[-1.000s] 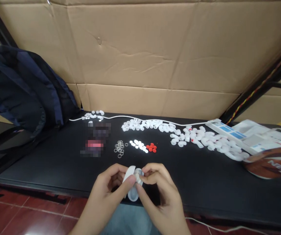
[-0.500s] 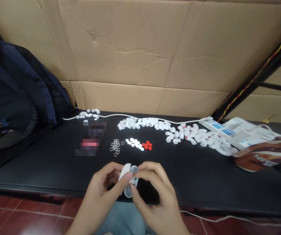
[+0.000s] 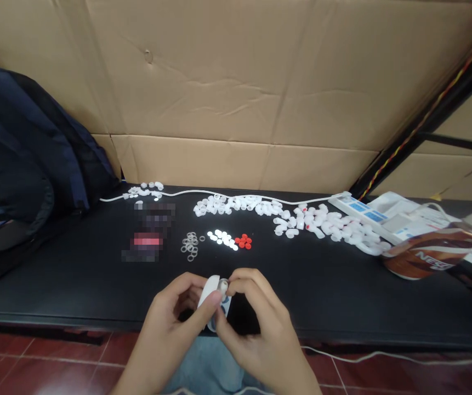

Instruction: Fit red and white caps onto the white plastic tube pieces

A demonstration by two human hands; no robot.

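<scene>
Close to the table's front edge, my left hand grips a curved white plastic piece, its thumb pressed on the near face. Rounded clear-looking cavities and a small pale part show on the side facing my right hand. That hand's fingers and thumb close on the same piece from the right, partly covering it. Beyond my hands lie grey rings, white discs and red discs in small groups.
Farther back are piles of short white tubes and bent white pieces. A brown Nescafé container lies at right beside a white-and-blue box. A dark backpack stands at left; a white cable runs along the cardboard.
My right fingers have shifted slightly at the piece, and the small pale part in the upper cavity now shows more clearly. The whole view has moved a little.
</scene>
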